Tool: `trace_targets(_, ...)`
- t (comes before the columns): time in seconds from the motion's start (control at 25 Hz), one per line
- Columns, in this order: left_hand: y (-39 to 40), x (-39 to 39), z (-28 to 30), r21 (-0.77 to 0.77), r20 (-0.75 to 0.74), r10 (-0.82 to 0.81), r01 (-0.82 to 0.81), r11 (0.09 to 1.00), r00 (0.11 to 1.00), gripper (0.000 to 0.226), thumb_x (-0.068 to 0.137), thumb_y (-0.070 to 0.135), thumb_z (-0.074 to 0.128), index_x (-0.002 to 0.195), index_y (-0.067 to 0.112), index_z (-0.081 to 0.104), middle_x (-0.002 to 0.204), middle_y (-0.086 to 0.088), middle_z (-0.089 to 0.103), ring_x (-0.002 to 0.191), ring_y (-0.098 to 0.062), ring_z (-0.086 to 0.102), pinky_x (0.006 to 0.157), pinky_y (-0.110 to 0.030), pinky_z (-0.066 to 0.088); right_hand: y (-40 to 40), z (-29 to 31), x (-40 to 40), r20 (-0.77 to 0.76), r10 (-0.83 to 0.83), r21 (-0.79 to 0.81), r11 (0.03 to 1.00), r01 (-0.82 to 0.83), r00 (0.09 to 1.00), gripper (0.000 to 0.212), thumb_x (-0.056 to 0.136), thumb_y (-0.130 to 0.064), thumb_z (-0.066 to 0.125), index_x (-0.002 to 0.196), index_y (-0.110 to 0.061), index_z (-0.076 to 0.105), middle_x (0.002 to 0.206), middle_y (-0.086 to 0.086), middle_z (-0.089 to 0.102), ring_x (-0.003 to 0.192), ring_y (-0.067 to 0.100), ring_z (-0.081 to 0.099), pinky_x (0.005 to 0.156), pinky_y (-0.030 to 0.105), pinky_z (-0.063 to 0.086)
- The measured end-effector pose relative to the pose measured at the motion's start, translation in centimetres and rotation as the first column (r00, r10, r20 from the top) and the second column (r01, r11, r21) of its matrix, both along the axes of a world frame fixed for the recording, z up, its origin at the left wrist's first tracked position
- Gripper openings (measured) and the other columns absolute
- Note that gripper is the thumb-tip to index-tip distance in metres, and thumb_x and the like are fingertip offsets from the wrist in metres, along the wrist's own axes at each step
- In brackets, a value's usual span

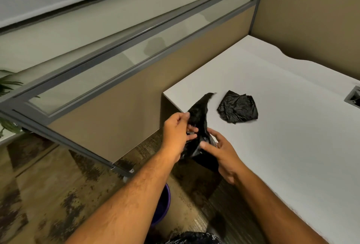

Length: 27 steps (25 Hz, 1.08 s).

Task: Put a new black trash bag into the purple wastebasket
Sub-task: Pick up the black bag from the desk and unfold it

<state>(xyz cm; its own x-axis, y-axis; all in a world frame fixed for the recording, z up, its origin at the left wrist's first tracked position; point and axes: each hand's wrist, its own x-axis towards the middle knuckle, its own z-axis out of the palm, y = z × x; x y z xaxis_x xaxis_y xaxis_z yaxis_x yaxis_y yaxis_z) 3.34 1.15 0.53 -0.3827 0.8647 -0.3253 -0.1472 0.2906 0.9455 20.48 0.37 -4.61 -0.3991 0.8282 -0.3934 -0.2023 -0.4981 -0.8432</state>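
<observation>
A potted plant (7, 95) stood at the far left, behind the cubicle partition (109, 95). The purple wastebasket (162, 204) sat on the carpet below your left forearm, mostly hidden by it. Your left hand (176, 132) pinched the black trash bag (198, 119), fingers (190, 131) clamped on its plastic, just off the counter's (292, 146) left edge. Your right hand (224, 154) gripped the bag's lower part. 1 folded bag (237, 109) lay near the counter's left corner.
</observation>
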Motion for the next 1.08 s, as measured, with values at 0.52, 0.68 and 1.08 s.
trace_targets(0.52, -7.2, -15.6, 0.9, -0.052, 0.050, -0.159, 0.162, 0.985, 0.986, 0.026, 0.102, 0.027, 0.055, 0.094, 0.030, 0.079, 0.098, 0.000, 0.084, 0.101, -0.025, 0.077, 0.084, -0.043, 0.064, -8.2, 8.3, -12.5, 0.436, -0.469, 0.526, 0.825, 0.205, 0.768, 0.020, 0.088, -0.049, 0.071, 0.105, -0.040, 0.068, 0.107, -0.012, 0.072, 0.096, 0.010, 0.070, 0.081, 0.043, 0.063)
trace_targets(0.68, -10.6, -18.2, 1.2, 0.020, -0.229, -0.434, 0.450, 0.893, 0.871, 0.025, 0.090, 0.055, 0.064, 0.094, 0.036, 0.079, 0.096, 0.008, 0.080, 0.095, -0.009, 0.076, 0.080, -0.026, 0.061, -9.7, 10.2, -18.2, 0.408, -0.339, 0.490, 0.865, 0.110, 0.848, 0.048, 0.089, -0.059, 0.075, 0.128, -0.032, 0.067, 0.117, -0.009, 0.074, 0.106, 0.010, 0.072, 0.088, 0.035, 0.062)
trace_targets(1.08, -15.1, -20.7, 3.4, 0.210, -0.220, -0.424, 0.467, 0.859, 0.879, 0.060, 0.086, 0.079, 0.058, 0.091, 0.020, 0.067, 0.089, -0.012, 0.071, 0.090, -0.032, 0.073, 0.070, -0.033, 0.061, -14.3, 10.3, -18.2, 0.165, -0.464, 0.395, 0.840, 0.373, 0.870, 0.044, 0.076, -0.039, 0.093, 0.082, -0.004, 0.067, 0.079, 0.020, 0.076, 0.071, 0.020, 0.074, 0.064, 0.026, 0.058)
